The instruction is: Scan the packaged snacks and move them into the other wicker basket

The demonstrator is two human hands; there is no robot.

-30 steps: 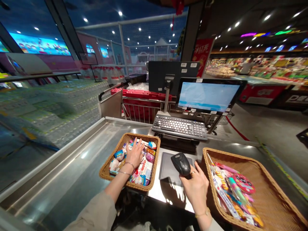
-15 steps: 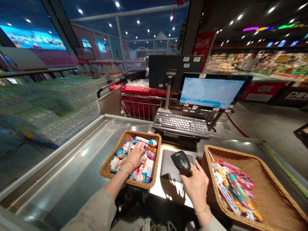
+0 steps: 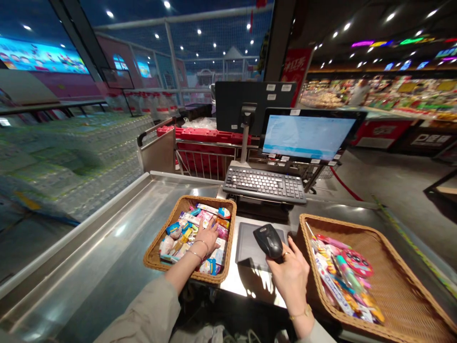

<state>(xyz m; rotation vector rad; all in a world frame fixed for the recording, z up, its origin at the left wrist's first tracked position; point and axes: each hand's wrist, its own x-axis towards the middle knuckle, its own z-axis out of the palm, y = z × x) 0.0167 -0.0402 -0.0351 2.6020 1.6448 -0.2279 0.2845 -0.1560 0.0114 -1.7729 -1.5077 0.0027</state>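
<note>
Light: bright ceiling spots (image 3: 166, 4) overhead; coloured neon (image 3: 362, 44) far right.
Glare: white sheen on steel counter (image 3: 121, 228); monitor (image 3: 309, 136) washed out.
Shadows: dark patch under right hand (image 3: 291, 274) and scanner (image 3: 268, 240).
Blur: stacked bottles (image 3: 71, 157) at left smeared.
Distortion: edges bend, wide-angle.

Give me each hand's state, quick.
Left hand: down among the snacks in the left basket; grip cannot be told.
Right hand: closed on the scanner.

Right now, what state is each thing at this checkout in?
left hand: down on the snack packets, grip unclear
right hand: closed around the scanner
left basket: heaped full
right basket: part filled, along its left side
screen: lit
keyboard: untouched
</note>
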